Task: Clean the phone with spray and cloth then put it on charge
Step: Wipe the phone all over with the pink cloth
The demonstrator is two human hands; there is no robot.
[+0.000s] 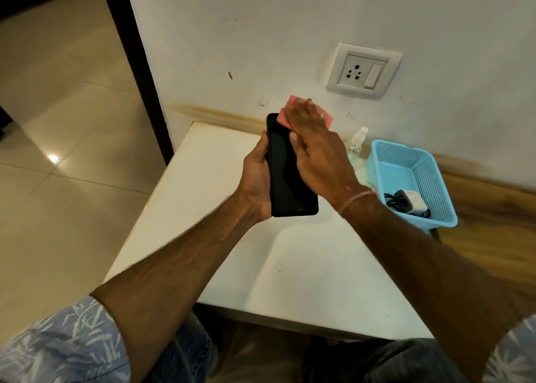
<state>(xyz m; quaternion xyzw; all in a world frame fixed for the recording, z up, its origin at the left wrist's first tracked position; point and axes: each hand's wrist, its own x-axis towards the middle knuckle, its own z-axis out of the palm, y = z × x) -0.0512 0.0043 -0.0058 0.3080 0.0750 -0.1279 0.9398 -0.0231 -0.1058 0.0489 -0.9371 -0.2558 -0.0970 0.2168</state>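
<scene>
My left hand (256, 176) grips a black phone (285, 179) by its left edge, holding it above the white table (290, 260) with the dark screen facing me. My right hand (316, 147) lies flat with straight fingers over the phone's upper right part and presses a pink cloth (326, 115) against it. Only the cloth's far edges show past the fingers. A small clear spray bottle (357, 141) with a white cap stands at the back of the table by the wall. A white charger (412, 201) with a dark cable lies in the blue basket (435, 191).
A white wall socket with a switch (364, 70) sits on the wall above the table. The blue basket stands at the table's right edge. Tiled floor and a dark door frame (139, 72) lie to the left. My knees are under the table's near edge.
</scene>
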